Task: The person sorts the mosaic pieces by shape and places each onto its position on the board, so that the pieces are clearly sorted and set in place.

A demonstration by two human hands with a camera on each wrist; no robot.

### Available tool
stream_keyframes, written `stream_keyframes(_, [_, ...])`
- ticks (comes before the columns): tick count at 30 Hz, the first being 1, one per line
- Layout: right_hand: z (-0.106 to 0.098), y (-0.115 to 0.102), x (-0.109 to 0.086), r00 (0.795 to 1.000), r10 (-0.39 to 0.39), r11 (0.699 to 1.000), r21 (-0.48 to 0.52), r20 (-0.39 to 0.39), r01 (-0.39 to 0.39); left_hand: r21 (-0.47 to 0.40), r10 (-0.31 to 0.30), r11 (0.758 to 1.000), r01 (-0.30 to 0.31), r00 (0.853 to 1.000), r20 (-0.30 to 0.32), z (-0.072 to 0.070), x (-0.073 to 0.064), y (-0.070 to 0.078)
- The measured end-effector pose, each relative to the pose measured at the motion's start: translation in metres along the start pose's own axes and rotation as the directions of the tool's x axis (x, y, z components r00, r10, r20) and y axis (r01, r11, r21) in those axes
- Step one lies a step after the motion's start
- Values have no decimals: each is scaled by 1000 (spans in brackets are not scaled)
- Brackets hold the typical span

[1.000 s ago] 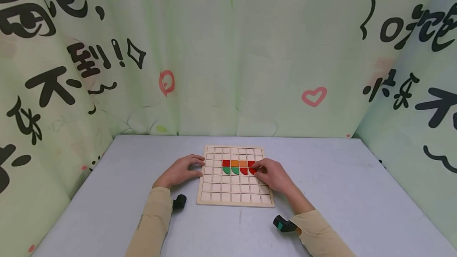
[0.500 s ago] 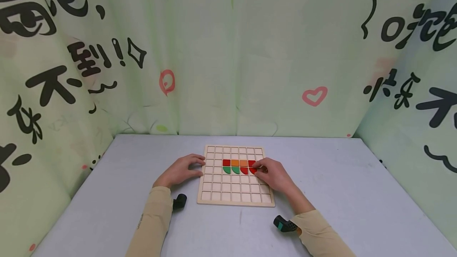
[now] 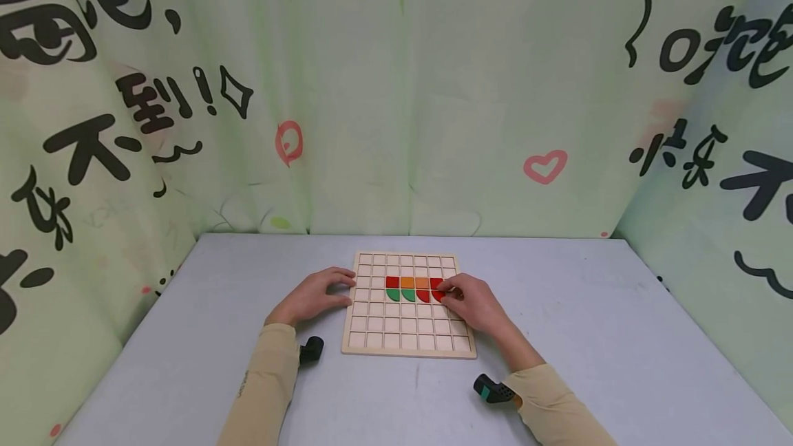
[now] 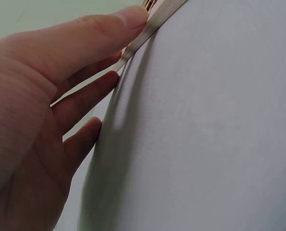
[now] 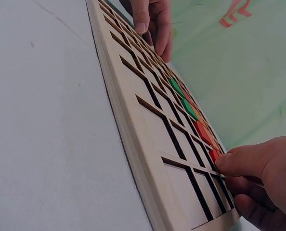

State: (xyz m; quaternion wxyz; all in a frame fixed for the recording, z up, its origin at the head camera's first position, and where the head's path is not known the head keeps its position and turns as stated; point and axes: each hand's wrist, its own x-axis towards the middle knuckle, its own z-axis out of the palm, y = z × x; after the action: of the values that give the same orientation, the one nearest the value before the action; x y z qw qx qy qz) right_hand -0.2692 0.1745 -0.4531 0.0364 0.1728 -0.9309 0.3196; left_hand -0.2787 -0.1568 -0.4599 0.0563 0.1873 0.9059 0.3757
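Observation:
A wooden grid board point(image 3: 409, 354) lies flat on the table, holding two rows of coloured pieces. The upper row has a red square point(image 3: 393, 283), two orange squares point(image 3: 414, 283) and another red piece point(image 3: 436, 283) at its right end. Below them sit two green quarter-circles point(image 3: 393, 294) and two red ones. My right hand point(image 3: 476, 303) pinches the rightmost red quarter-circle piece point(image 5: 214, 155) at its cell, the thumb over it and partly hiding it. At the board's left edge, my left hand point(image 3: 316, 296) touches the frame with relaxed thumb and fingers.
The white table point(image 3: 204, 363) extends around the board on all sides. Dark wrist cameras point(image 3: 312, 350) are strapped near both sleeves. A pale green curtain point(image 3: 359, 88) with black lettering stands behind the table and along both sides.

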Motion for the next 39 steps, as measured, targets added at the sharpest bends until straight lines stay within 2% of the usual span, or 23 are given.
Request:
stream_keyframes(10, [2,2,-1,1000,1,1000,-1,-9,-1,1,7,1000,-7,1000,2,0,0,-1])
stream_keyframes(17, [3,2,0,1000,-1,1000,1,-8,1,9,-28,1000,28,1000,2,1,0,-3])
stream_keyframes(34, [3,0,1,1000,-2,1000,-3,-10,2,-2,-16,1000,16,1000,-8,1,-2,-6])
stream_keyframes(39, [-5,0,5,997,76,997,20,-17,-76,-11,-8,1000,8,1000,-17,-2,-1,-3])
